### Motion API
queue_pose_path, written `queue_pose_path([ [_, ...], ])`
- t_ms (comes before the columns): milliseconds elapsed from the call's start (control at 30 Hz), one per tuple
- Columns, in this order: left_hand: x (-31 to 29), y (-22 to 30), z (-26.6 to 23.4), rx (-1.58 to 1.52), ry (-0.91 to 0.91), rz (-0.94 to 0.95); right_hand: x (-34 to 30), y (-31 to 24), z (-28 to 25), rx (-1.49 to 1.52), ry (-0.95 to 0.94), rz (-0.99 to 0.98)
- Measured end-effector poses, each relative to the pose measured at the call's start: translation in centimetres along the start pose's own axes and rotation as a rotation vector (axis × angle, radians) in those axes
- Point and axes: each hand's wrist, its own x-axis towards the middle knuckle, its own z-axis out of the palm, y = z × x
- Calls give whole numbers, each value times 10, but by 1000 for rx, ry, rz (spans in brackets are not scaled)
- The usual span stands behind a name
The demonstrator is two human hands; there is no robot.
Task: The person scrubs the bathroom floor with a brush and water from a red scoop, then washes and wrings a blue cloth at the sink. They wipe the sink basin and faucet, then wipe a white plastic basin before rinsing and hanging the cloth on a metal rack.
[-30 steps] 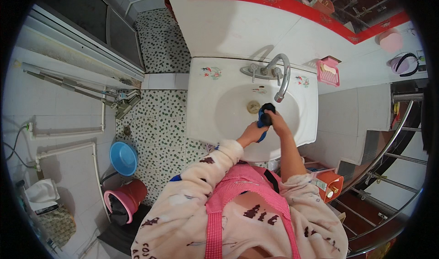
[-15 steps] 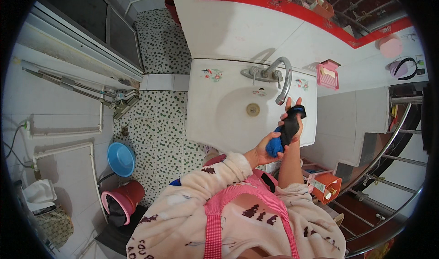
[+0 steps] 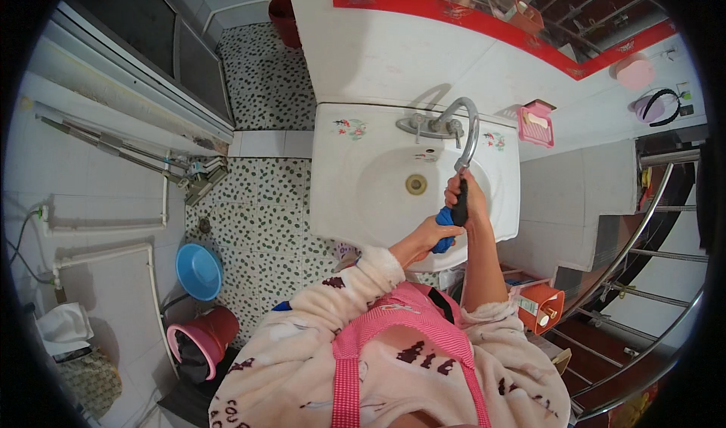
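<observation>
Over the right front of the white washbasin [image 3: 344, 201], both my hands are closed on a bunched black and blue cloth [image 3: 445, 239]. My left hand [image 3: 423, 236] grips its blue end, nearer my body. My right hand [image 3: 474, 199] wraps the black end, directly below the mouth of the curved metal tap [image 3: 470, 137]. Fingers cover much of the cloth, so its exact kind cannot be made out. Whether water is running is not visible. The drain [image 3: 415, 184] shows in the bowl to the left of my hands.
A pink soap dish [image 3: 535, 129] hangs on the wall right of the basin, below a red-framed mirror [image 3: 461, 8]. On the floor at left are a blue basin [image 3: 200, 271] and a red bucket [image 3: 219, 330]. Metal railings [image 3: 643, 231] curve along the right.
The cloth has become more bunched and is held more upright. My right hand has closed tighter round the black end under the tap, and my left hand has shifted slightly left.
</observation>
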Motion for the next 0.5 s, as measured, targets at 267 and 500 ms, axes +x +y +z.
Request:
queue_pose_path([
  [267, 11, 5, -21, 933, 496, 92, 43, 57, -2, -642, 336, -421],
  [500, -2, 1, -33, 1113, 564, 27, 53, 90, 9, -984, 537, -623],
])
